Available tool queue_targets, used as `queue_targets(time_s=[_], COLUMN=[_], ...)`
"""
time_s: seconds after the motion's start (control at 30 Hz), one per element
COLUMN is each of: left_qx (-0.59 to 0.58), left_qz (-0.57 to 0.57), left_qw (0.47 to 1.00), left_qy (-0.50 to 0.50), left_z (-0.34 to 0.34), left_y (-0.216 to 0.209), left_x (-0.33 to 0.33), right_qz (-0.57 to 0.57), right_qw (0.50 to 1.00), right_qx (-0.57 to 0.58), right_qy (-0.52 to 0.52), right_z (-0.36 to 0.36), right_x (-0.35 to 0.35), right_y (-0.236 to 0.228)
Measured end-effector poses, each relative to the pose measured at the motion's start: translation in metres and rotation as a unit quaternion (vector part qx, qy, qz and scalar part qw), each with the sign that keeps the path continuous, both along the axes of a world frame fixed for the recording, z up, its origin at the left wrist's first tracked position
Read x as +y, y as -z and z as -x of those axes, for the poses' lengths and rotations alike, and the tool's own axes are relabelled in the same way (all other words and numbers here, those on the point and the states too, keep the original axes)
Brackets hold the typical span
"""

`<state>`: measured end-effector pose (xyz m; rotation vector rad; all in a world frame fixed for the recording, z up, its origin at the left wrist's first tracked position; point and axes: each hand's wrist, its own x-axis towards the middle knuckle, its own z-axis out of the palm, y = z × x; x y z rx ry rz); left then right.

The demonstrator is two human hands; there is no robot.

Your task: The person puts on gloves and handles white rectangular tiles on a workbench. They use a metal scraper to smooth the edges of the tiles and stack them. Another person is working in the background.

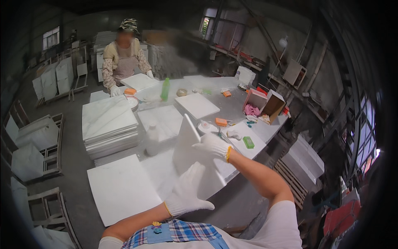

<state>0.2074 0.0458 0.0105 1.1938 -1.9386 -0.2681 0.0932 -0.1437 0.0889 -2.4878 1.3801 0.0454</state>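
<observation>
In the head view, the right hand (213,146), in a white knit glove, appears to grip the upper edge of a white slab (182,143) that stands tilted at the near side of the table (236,107). The left hand (186,193), gloved alike, lies spread against its lower part, thumb out, supporting rather than clenching. The slab's bottom edge is hidden behind the left glove, so I cannot tell whether it rests on the table.

The likeliest trouble is a slip: smooth stone against knit gloves, with the left palm only braced, could let the slab slide and chip a corner over the table's edge. Swung leftward, it could knock the pale bottle (152,141) or scrape the flat slab (122,186) beside the left forearm.

The grey tabletop also bears a stack of slabs (110,124), a green bottle (165,89), an orange block (221,122), a green block (248,142) and an open box (273,106). Across it, a co-worker (124,62) in gloves handles another slab (140,81). The room is a dim workshop, with racks (43,211) on the left and a window (51,38) behind.
</observation>
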Motion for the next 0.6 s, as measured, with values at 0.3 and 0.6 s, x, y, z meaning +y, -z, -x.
queue_targets(time_s=[0.3, 0.6], left_qx=[0.142, 0.092], left_qz=[0.048, 0.089], left_qw=[0.981, 0.977], left_qy=[-0.123, -0.169], left_z=[0.049, 0.023], left_y=[0.004, 0.034], left_x=[-0.006, 0.017], right_qz=[-0.279, -0.154], right_qw=[0.937, 0.941], right_qx=[-0.193, -0.242], right_qy=[-0.083, -0.182], right_z=[0.023, -0.007], right_x=[0.000, -0.095], right_y=[-0.013, 0.061])
